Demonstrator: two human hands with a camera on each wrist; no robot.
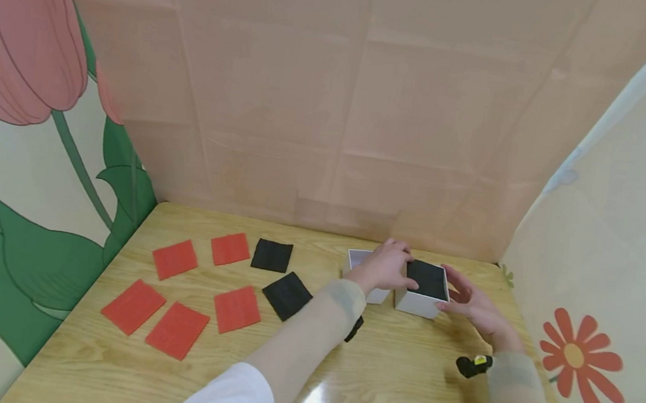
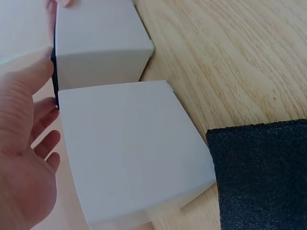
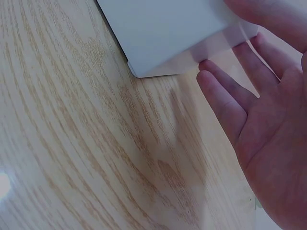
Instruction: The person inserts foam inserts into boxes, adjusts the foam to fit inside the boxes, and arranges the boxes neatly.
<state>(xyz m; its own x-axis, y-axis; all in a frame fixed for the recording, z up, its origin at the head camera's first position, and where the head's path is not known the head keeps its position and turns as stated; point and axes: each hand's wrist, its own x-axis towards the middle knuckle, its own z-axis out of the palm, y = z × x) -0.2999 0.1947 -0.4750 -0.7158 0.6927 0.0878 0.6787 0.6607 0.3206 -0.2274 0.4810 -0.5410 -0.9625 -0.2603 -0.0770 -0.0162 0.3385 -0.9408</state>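
Two white boxes stand side by side at the back right of the table. In the head view, my left hand reaches over the left box, its fingertips at the left edge of a black cloth square lying at the top of the right box. The left wrist view shows that hand's thumb and fingers against the black edge at the box's opening. My right hand holds the right box by its right side. Its thumb lies on the front wall, and its fingers meet the side wall.
Several red cloth squares lie spread on the left of the wooden table. Two black squares lie between them and the boxes. Behind rises a pinkish-brown backdrop, and a flower-printed sheet borders the right.
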